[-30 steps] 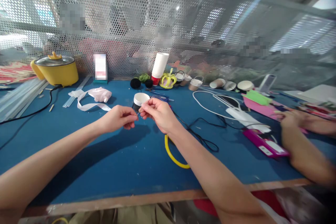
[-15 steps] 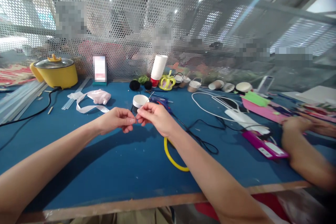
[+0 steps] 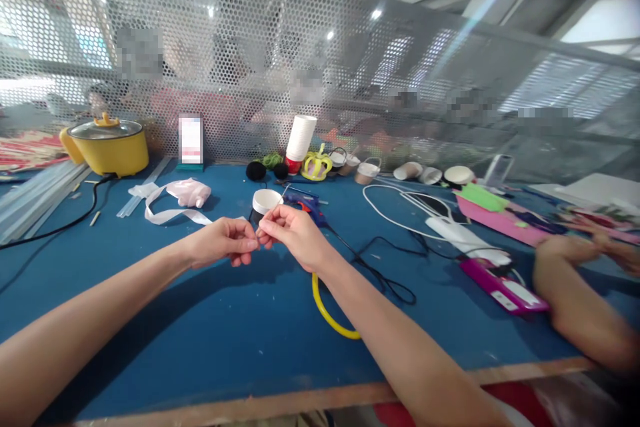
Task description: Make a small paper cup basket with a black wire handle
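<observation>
Pinching something tiny between left hand (image 3: 225, 241) and right hand (image 3: 290, 230) fingertips.

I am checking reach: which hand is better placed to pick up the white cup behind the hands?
Probably the right hand: the white cup stands just beyond its fingertips, while the left hand sits farther away.

One camera only, worn on the head, looks forward and down across a blue table (image 3: 210, 333). Both forearms run in from the bottom edge, and the left hand (image 3: 223, 241) and right hand (image 3: 293, 230) meet near the middle, close to the lens. Farther off, a mesh screen (image 3: 240, 67) closes the table's far side. A co-worker's arm (image 3: 575, 293) enters at the right edge.
</observation>
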`<state>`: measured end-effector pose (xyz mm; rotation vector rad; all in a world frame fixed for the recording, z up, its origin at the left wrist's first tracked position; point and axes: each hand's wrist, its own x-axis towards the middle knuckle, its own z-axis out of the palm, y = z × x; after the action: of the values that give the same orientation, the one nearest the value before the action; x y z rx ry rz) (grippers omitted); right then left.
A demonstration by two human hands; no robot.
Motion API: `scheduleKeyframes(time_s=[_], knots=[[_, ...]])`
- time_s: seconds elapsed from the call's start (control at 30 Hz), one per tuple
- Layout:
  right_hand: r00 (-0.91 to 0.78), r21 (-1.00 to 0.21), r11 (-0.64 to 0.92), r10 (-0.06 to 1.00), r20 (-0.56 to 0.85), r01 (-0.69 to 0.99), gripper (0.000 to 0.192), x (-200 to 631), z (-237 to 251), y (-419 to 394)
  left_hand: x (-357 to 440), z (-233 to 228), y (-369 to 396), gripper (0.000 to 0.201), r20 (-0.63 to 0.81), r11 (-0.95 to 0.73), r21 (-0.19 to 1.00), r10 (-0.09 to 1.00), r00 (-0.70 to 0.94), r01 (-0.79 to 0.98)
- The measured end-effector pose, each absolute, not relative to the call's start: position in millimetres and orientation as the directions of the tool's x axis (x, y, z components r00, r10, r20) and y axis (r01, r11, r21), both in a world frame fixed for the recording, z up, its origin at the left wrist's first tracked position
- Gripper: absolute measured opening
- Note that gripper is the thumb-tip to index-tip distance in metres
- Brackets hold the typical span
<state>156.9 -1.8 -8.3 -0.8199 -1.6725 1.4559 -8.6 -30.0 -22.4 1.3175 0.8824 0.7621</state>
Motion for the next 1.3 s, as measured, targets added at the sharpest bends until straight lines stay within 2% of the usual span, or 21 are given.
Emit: scheduleKeyframes(time_s=[0.17,0.27,0.37,0.43,0.53,0.6,0.67,0.77,0.83,0.9,0.97,1.07,1.13,1.23,1.3], knots=[[-0.426,-0.987,0.153,0.891,0.157,-0.044,0.021,166,-1,8,-14,-23,-27,0.028,-0.181,0.136,0.983,0.815,0.550,0.122],[-0.407,-0.992,0.109,0.905,0.126,-0.065,0.025,176,7,14,-16,-18,-27,0.027,-0.199,0.145,0.979,0.816,0.543,0.142],[-0.386,-0.995,0.081,0.917,0.100,-0.066,0.027,184,16,18,-19,-14,-27,0.030,-0.172,0.125,0.984,0.844,0.507,0.125],[-0.329,-0.990,0.108,0.935,0.133,-0.094,0.027,191,23,22,-22,-12,-25,0.034,-0.137,0.085,0.988,0.875,0.465,0.132],[-0.169,-0.959,0.188,0.960,0.225,-0.210,0.024,204,35,29,-27,-10,-12,0.034,-0.023,-0.073,0.962,0.939,0.343,0.263],[-0.079,-0.930,0.228,0.962,0.261,-0.289,0.023,212,41,34,-27,-11,1,0.029,0.108,-0.196,0.868,0.971,0.213,0.457],[-0.039,-0.913,0.230,0.965,0.258,-0.338,0.022,217,42,37,-23,-14,15,0.027,0.271,-0.310,0.686,0.948,0.164,0.658],[-0.024,-0.899,0.191,0.976,0.218,-0.395,0.022,217,33,35,-7,-23,32,0.040,0.432,-0.455,0.404,0.860,0.273,0.793],[-0.026,-0.891,0.158,0.982,0.187,-0.425,0.023,214,23,33,4,-30,40,0.042,0.431,-0.493,0.296,0.833,0.346,0.818],[-0.037,-0.893,0.119,0.988,0.149,-0.435,0.022,213,14,32,11,-32,46,0.026,0.374,-0.487,0.300,0.851,0.369,0.820],[-0.041,-0.891,0.090,0.992,0.120,-0.446,0.022,213,9,33,9,-28,52,0.019,0.369,-0.466,0.324,0.864,0.343,0.823],[-0.039,-0.882,0.092,0.992,0.124,-0.462,0.022,215,7,35,-6,-18,58,0.021,0.463,-0.388,0.357,0.864,0.200,0.850],[-0.044,-0.883,0.106,0.989,0.141,-0.457,0.022,215,7,35,-20,-16,61,0.025,0.482,-0.312,0.337,0.868,0.122,0.888],[-0.058,-0.891,0.099,0.989,0.139,-0.444,0.023,210,4,33,-35,-27,60,0.025,0.407,-0.193,0.260,0.911,0.074,0.946],[-0.071,-0.895,0.070,0.991,0.113,-0.441,0.022,207,2,32,-40,-34,57,0.032,0.364,-0.159,0.265,0.930,0.054,0.951]])
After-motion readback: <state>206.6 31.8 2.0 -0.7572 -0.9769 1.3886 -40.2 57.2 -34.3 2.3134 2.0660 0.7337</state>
